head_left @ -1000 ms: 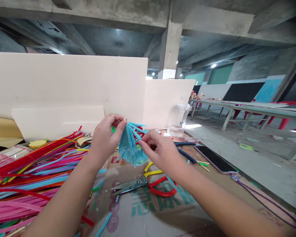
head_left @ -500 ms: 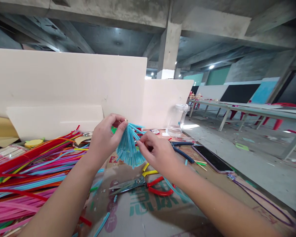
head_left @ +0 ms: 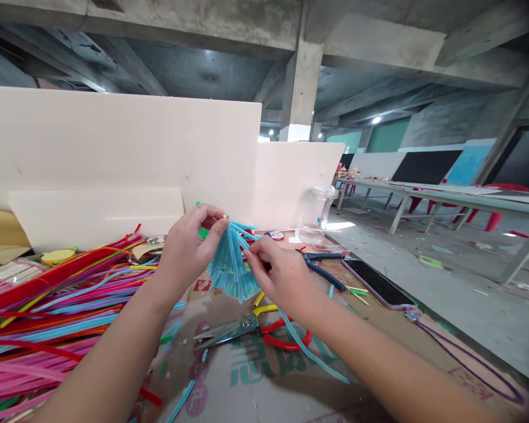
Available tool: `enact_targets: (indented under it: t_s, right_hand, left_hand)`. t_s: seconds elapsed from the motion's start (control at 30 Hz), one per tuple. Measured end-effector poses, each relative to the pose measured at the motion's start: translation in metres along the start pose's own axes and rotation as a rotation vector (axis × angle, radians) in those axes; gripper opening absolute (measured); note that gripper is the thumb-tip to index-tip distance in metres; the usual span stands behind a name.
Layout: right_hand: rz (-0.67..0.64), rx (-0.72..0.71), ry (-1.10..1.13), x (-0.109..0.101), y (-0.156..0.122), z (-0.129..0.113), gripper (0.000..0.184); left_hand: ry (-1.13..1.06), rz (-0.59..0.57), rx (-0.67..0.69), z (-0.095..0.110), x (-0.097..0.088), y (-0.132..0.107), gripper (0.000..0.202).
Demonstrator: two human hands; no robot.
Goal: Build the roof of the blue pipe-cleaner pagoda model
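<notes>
- Two tall white foam boards point(head_left: 114, 147) stand on edge along the far side of the bench, apparently as a screen that closes off the workplace.
- One flattened brown cardboard sheet point(head_left: 264, 382) with green and red print covers the bench top, probably to protect it; everything else lies on it.
- Many long fuzzy pipe cleaners in pink, red, orange and blue form a loose heap point(head_left: 48, 317) at the left, beside the left forearm and so within easy reach.
- Left hand point(head_left: 187, 247): thumb and fingers are pinched shut on the gathered top of the light-blue pipe-cleaner fan point(head_left: 229, 267), which keeps it raised above the cardboard and, it seems, stops the folds from springing apart.
- Right hand point(head_left: 280, 273): its fingertips point(head_left: 248, 254) are closed on the fan's right edge, nipping one outer fold.
- That fan hangs between the two hands at mid-frame, narrow at the top and spreading downward into tightly packed, ribbed, fuzzy folds with an uneven lower edge.
- Red-handled steel scissors point(head_left: 255, 333) lie shut on the cardboard just below the fan.
- One dark smartphone point(head_left: 377, 283) lies flat at the right, well apart from the hands.
- One loose light-blue strand point(head_left: 311, 352) trails from under the right hand across the cardboard; whether it joins the fan cannot be told.
</notes>
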State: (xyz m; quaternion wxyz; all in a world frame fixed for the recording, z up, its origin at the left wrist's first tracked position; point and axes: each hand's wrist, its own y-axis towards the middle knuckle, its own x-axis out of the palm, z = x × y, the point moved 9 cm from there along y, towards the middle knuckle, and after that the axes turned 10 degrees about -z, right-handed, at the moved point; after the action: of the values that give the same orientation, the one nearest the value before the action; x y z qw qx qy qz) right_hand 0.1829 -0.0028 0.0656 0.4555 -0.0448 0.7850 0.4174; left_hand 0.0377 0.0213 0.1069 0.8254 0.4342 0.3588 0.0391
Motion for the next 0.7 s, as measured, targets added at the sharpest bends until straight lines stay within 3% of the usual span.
enact_targets:
  t_s: [0.4,0.7]
  right_hand:
    - [-0.035,0.056,0.092,-0.0042,0.0024,0.0020,0.011]
    - [-0.064,0.122,0.194,0.0000,0.0029,0.0071,0.010]
  left_hand:
    - [0.006,-0.031,0.061,0.0078,0.0023,-0.0006,0.014]
    - [0.022,-0.039,0.029,0.0062,0.0013,-0.0004,0.015]
